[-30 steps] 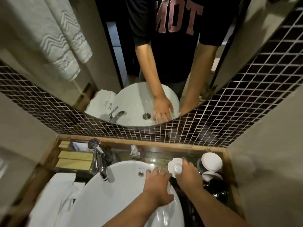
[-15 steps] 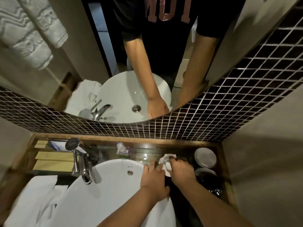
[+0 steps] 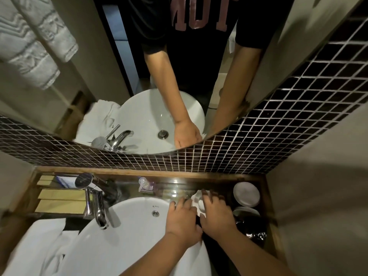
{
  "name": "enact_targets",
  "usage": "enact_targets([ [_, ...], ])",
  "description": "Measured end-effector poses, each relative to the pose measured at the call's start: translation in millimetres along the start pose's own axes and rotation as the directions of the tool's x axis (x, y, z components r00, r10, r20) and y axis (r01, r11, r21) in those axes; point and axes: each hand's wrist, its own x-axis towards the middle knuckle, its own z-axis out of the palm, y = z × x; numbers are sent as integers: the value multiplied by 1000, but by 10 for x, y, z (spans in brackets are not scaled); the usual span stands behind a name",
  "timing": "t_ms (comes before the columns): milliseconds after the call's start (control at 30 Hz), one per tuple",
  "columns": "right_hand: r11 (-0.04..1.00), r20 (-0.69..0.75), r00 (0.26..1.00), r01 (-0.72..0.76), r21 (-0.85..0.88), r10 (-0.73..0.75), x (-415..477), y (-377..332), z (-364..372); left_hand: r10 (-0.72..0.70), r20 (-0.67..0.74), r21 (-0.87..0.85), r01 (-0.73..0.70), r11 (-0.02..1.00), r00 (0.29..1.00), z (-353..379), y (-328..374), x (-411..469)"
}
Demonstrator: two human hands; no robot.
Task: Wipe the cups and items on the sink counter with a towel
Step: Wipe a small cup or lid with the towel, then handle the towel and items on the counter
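Observation:
My right hand (image 3: 217,215) covers a small white cup (image 3: 199,200) on the dark counter behind the basin; only part of the cup shows past my fingers. My left hand (image 3: 182,222) rests on the back right rim of the white basin (image 3: 129,236), fingers spread, touching the right hand. A white towel (image 3: 37,244) lies at the left of the basin, in neither hand. Two white round cups or lids (image 3: 246,194) stand at the counter's far right, the nearer one (image 3: 246,211) partly hidden.
A chrome tap (image 3: 97,208) stands at the basin's left back. Flat packets (image 3: 61,200) lie in the left corner, a small clear bottle (image 3: 146,185) at the back. Something black and shiny (image 3: 253,230) lies at the right. Black mosaic tiles (image 3: 278,136) and a mirror rise behind.
The view has shifted right and down. My right hand has moved over the white cup and now covers most of it; my left hand has stayed on the basin rim.

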Motion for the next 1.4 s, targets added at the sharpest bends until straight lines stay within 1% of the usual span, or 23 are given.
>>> enact_targets([
  [67, 1000, 5, 1000, 26, 1, -26, -92, -7, 0, -21, -79, -67, 15, 998, 997, -1, -84, -105],
  [167, 997, -24, 997, 71, 17, -71, -192, -32, 7, -90, -84, -127, 79, 989, 992, -73, -247, -312],
  [233, 998, -17, 998, 58, 31, -58, -251, -97, -26, -148, -77, -151, 135, 979, 986, -160, -374, -479],
  [333, 998, 4, 1000, 3, 59, -4, -441, -275, -184, -188, -95, -185, 168, 968, 978, -279, -561, -802],
  [433, 1000, -22, 1000, 14, 23, -13, -635, -508, -420, -188, -137, -181, 162, 970, 973, -402, -762, -1148],
  [567, 998, -55, 997, 49, -32, -51, -845, -921, -617, -191, -184, -127, 169, 977, 964, -455, -1075, -1557],
  [633, 999, -60, 997, 48, -19, -49, -965, -1169, -586, -213, -199, -145, 186, 972, 957, -381, -1249, -1780],
  [733, 997, -49, 997, 57, 51, -55, -1186, -1608, -358, -256, -197, -196, 218, 956, 946, -146, -1551, -2173],
  [833, 993, 49, 992, 117, 2, -117, -1428, -2196, 5, -319, -153, -233, 280, 931, 935, 188, -1893, -2598],
  [900, 974, 85, 975, 213, -74, -207, -1565, -2639, 199, -375, -115, -224, 344, 912, 920, 395, -2128, -2813],
  [1000, 907, 103, 914, 403, -119, -393, -1648, -3224, 396, -466, -75, -196, 445, 874, 881, 566, -2402, -3052],
  [1100, 862, 112, 867, 496, -103, -486, -1573, -3679, 520, -532, -30, -195, 517, 834, 846, 805, -2615, -3217],
  [1200, 845, 88, 847, 531, -64, -525, -1301, -3957, 550, -528, -91, -241, 496, 834, 844, 1041, -2749, -3219],
  [1267, 818, 48, 823, 568, -91, -566, -1021, -4096, 568, -542, -77, -243, 512, 824, 837, 1175, -2824, -3132],
  [1300, 806, 45, 814, 581, -117, -580, -884, -4155, 586, -561, -92, -245, 527, 814, 823, 1244, -2859, -3070],
  [1333, 796, 62, 809, 587, -149, -585, -757, -4204, 615, -568, -103, -256, 530, 808, 816, 1310, -2890, -3016],
  [1400, 779, 151, 809, 587, -221, -568, -551, -4273, 708, -578, -160, -294, 520, 802, 800, 1414, -2931, -2923],
])
